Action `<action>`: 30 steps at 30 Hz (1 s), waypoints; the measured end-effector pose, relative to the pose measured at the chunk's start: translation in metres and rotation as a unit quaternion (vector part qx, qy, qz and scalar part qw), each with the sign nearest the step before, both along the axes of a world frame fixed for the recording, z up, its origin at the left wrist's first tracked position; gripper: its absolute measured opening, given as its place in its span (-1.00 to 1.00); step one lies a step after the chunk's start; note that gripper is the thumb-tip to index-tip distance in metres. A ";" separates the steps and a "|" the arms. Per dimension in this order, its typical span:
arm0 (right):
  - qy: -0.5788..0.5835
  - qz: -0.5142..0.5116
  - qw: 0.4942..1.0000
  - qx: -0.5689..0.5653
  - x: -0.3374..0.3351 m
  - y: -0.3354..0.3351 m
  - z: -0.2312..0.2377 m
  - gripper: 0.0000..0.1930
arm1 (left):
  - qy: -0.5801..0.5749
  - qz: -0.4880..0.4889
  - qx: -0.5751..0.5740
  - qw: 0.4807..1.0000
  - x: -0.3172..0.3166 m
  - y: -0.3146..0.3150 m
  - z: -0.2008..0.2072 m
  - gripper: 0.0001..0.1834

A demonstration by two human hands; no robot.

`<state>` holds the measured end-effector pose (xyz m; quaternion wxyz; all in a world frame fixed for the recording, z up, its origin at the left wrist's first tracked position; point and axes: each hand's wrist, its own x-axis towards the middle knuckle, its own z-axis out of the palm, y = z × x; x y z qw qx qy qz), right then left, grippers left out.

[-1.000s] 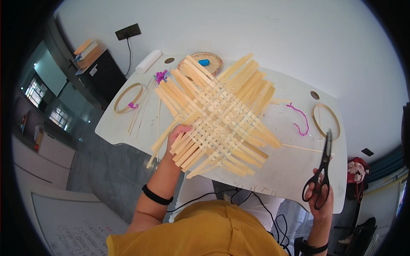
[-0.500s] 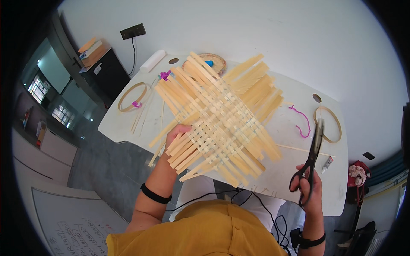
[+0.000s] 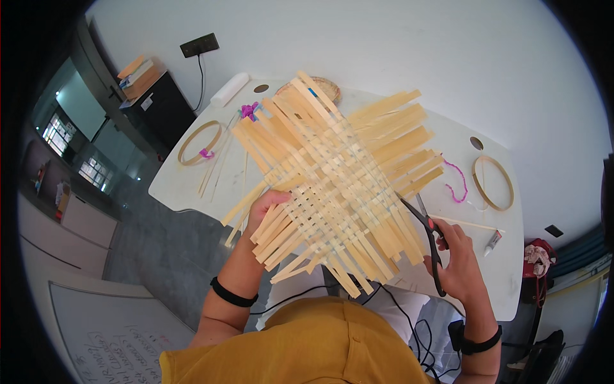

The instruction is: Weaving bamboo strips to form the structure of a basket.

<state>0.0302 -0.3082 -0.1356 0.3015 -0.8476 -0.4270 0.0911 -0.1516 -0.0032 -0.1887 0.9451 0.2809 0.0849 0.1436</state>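
Observation:
A mat of woven bamboo strips (image 3: 339, 176), with loose strip ends fanning out on all sides, is raised over the table in front of me. My left hand (image 3: 268, 208) grips its left edge, thumb on top and the other fingers hidden beneath. In my right hand (image 3: 457, 259) is a pair of black-handled scissors (image 3: 433, 240), the fingers through the handle loops. Its blades are parted and sit at the mat's right edge, close to the strip ends. Whether a strip lies between them I cannot tell.
On the white table (image 3: 384, 275) lie a bamboo hoop (image 3: 199, 144) at left, another hoop (image 3: 494, 184) at right, a purple cord (image 3: 457, 182), a small tube (image 3: 492, 243) and thin sticks. Behind the mat is a round woven tray (image 3: 329, 88). Black cables (image 3: 416, 333) hang near my lap.
My right hand has brought the scissors left and turned them, from upright at the right to the mat's right edge, with the blades now parted. The mat has shifted slightly right.

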 end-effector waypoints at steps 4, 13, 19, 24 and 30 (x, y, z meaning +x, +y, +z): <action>0.012 0.019 1.000 -0.002 0.002 0.006 -0.003 -0.36 | -0.007 0.006 0.016 1.000 0.000 -0.006 0.000 -0.49; 0.065 0.041 0.997 0.015 0.012 0.001 -0.012 -0.34 | 0.035 0.016 -0.002 0.999 -0.004 -0.002 -0.005 -0.55; 0.028 0.058 0.997 0.052 0.017 -0.002 -0.021 -0.29 | 0.025 0.074 0.037 0.996 -0.007 0.003 -0.017 -0.58; 0.019 0.055 0.998 0.003 0.014 0.002 -0.021 -0.27 | 0.012 -0.001 -0.014 1.000 0.001 -0.010 -0.006 -0.49; 0.014 0.049 0.999 0.006 0.015 0.004 -0.024 -0.29 | 0.030 0.006 -0.006 1.000 0.001 -0.007 -0.016 -0.44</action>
